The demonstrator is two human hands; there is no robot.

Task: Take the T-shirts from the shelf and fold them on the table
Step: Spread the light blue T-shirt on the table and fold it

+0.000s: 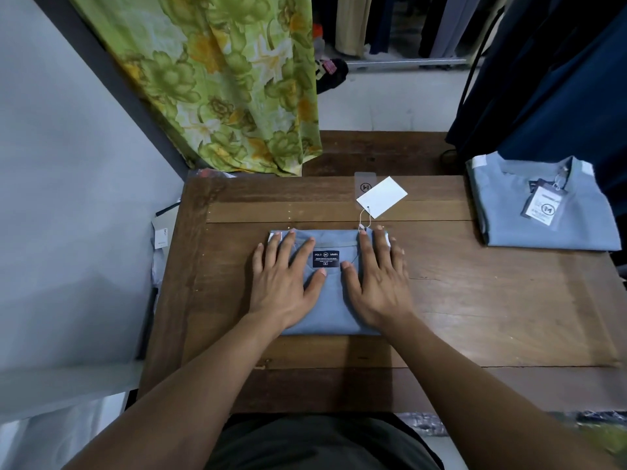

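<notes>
Two shirts: folded light-blue T-shirt (330, 300) at table centre, under both palms; second folded blue T-shirt (539, 212) well apart at 2 o'clock, near the table's right edge.
Left hand (285, 283): flat on the near shirt's left half, fingers straight and spread, tips toward 12 o'clock, pinching nothing.
Right hand (380, 286): flat on the right half, fingers straight, slightly spread, pressing down.
Neck label: dark patch (326, 259) between the two thumbs, facing up.
Hang tag: white card (382, 197) on its string, lying on the wooden table (475, 317) at 12 o'clock, just beyond the collar.
Progress: by the look of it, one shirt finished and set aside, this one folded to a compact rectangle and being smoothed flat.
Left to do: likely tucking the tag, moving this shirt beside or onto the other; shelf not in view, so remaining count impossible to tell.
Containers: none visible; only floral green cloth (220, 83) hanging at 11 o'clock and dark garments (549, 79) at 1 o'clock.
</notes>
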